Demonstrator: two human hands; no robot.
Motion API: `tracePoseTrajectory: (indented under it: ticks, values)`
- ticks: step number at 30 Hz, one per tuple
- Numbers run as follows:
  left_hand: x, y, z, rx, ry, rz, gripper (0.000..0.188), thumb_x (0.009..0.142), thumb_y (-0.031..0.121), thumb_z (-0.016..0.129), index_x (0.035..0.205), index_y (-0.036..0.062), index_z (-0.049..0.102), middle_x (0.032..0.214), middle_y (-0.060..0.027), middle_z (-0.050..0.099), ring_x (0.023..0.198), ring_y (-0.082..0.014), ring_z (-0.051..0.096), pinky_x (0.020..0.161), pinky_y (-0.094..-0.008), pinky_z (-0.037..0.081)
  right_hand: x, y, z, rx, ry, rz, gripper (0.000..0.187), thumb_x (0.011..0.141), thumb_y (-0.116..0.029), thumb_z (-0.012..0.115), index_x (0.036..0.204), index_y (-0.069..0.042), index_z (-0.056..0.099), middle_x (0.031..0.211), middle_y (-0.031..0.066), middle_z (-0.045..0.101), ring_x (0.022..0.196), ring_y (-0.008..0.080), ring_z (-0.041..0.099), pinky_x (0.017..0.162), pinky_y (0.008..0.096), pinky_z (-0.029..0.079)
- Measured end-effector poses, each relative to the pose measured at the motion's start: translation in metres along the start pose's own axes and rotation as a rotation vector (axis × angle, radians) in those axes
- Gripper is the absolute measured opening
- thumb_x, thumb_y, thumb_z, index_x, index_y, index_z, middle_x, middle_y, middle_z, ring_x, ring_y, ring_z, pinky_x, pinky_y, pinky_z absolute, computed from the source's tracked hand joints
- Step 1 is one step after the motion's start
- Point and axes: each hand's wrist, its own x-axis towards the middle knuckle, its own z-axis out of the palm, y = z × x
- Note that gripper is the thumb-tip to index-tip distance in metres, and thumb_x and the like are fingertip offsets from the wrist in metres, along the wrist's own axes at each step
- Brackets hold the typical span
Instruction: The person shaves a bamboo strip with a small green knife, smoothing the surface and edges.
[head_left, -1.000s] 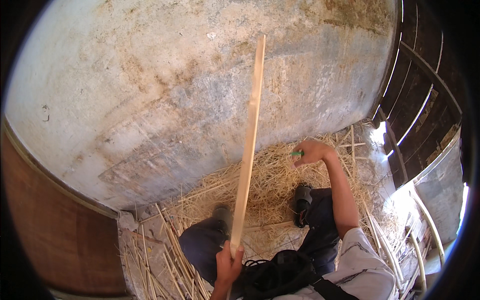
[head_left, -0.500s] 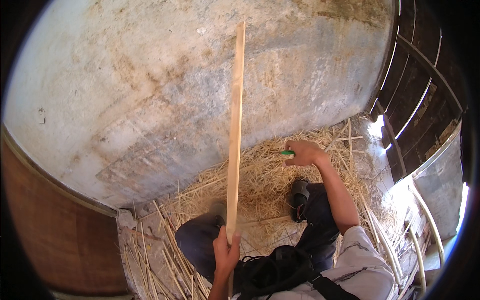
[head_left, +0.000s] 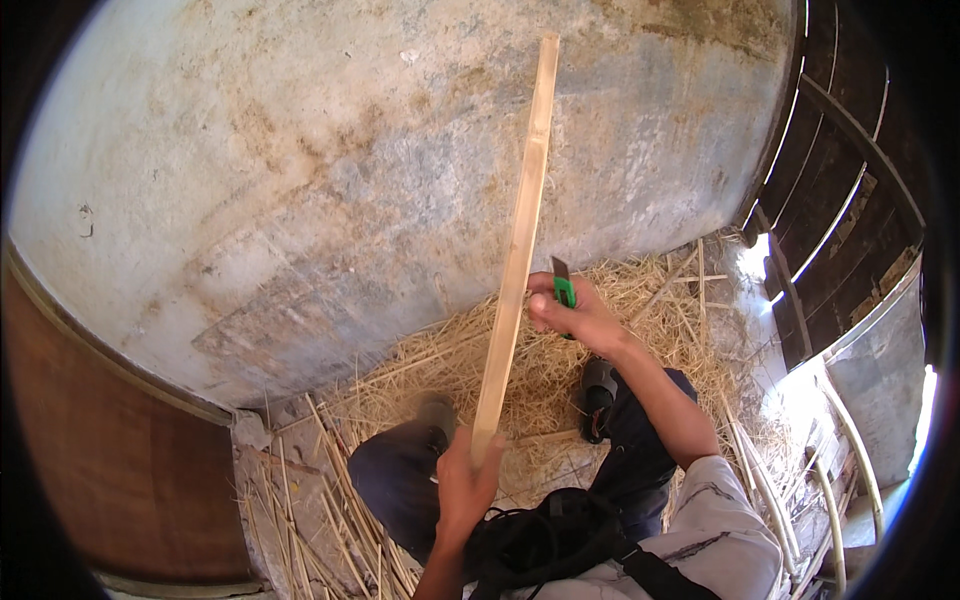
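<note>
My left hand [head_left: 468, 488] grips the lower end of a long, pale bamboo strip [head_left: 522, 225]. The strip stands up in front of me, its top leaning to the right across the wall. Closed around a green box cutter [head_left: 564, 291] is my right hand [head_left: 575, 315], just right of the strip's middle. The cutter's dark blade points upward. Fingers of that hand come close to the strip's edge; whether they touch it I cannot tell.
A stained plaster wall [head_left: 330, 200] rises ahead. Bamboo shavings [head_left: 520, 390] cover the floor around my shoes. Thin bamboo sticks [head_left: 340, 520] lie at lower left, beside a brown panel [head_left: 120, 450]. Dark slatted boards [head_left: 840, 170] stand at right, with more poles [head_left: 850, 450] below.
The bamboo strip's top has swung right, and its broader face now shows. My right hand has moved slightly left toward the strip and turned the box cutter so its blade points up.
</note>
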Motion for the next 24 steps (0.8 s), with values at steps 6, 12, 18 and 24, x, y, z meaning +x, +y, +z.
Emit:
tracePoseTrajectory:
  ticks: [6,12,18,24]
  values:
    - [0.003,0.003,0.003,-0.010,-0.024,0.000,0.027,0.104,0.023,0.072,0.108,-0.0022,0.064,0.077,-0.0200,0.067,0.069,-0.0377,0.069,0.064,-0.0453,0.052,0.006,0.017,0.012,0.033,0.159,-0.172,0.025,0.103,-0.022,0.075,0.116,-0.001,0.076,0.092,-0.0024,0.071,0.078,0.0066,0.058,0.069,0.0265,0.045]
    - [0.007,0.005,-0.003,-0.076,-0.037,-0.002,0.011,0.102,0.008,0.068,0.106,-0.0025,0.067,0.072,-0.0024,0.056,0.067,-0.0049,0.046,0.057,-0.0269,0.038,0.004,0.009,0.006,0.048,0.260,-0.167,0.024,0.104,-0.024,0.074,0.111,-0.001,0.074,0.088,-0.0045,0.068,0.077,0.0045,0.054,0.069,0.0267,0.044]
    - [0.014,0.010,0.000,-0.136,0.033,0.008,0.013,0.105,0.010,0.067,0.105,-0.0026,0.070,0.072,0.0029,0.056,0.068,-0.0023,0.047,0.057,-0.0246,0.037,0.000,0.015,0.008,-0.129,0.200,-0.334,0.026,0.106,-0.029,0.068,0.110,-0.003,0.071,0.085,0.0028,0.067,0.071,0.0124,0.058,0.067,0.0308,0.047]
    - [0.021,0.021,-0.002,-0.224,0.116,-0.045,0.016,0.106,0.013,0.066,0.104,-0.0016,0.070,0.072,0.0027,0.062,0.067,-0.0035,0.052,0.058,-0.0248,0.041,-0.012,0.010,0.028,-0.638,0.088,-0.680,0.032,0.096,-0.039,0.077,0.105,-0.009,0.073,0.086,0.0083,0.070,0.071,0.0319,0.069,0.063,0.0398,0.054]
